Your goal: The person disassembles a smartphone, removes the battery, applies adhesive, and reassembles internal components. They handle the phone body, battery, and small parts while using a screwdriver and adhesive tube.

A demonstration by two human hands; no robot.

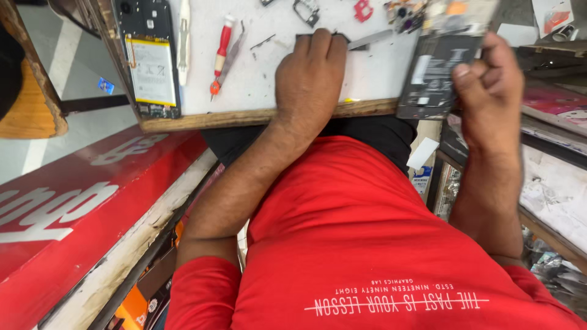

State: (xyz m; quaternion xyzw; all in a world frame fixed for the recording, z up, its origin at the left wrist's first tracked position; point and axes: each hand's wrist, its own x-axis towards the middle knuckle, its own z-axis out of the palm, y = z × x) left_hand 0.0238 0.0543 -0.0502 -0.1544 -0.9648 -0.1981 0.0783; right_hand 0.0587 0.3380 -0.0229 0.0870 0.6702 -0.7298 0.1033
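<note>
Fingers (318, 43) of the left hand (309, 79) curl down, tips pressing a thin dark metal strip (361, 41) on the white worktop with wooden edge (257, 116), top centre; whether they grip it, cannot tell. Right hand (489, 85), upper right, thumb and fingers clamped round an opened black phone body with dark battery (435, 76), tilted over the board's edge. Upper left lies another opened phone with white battery (150, 61), beside it a red-and-white screwdriver (221, 52) and grey tweezers (231, 58).

Red sign w/ white lettering (67, 208) lower left; small white label (422, 153) centre-right.
</note>
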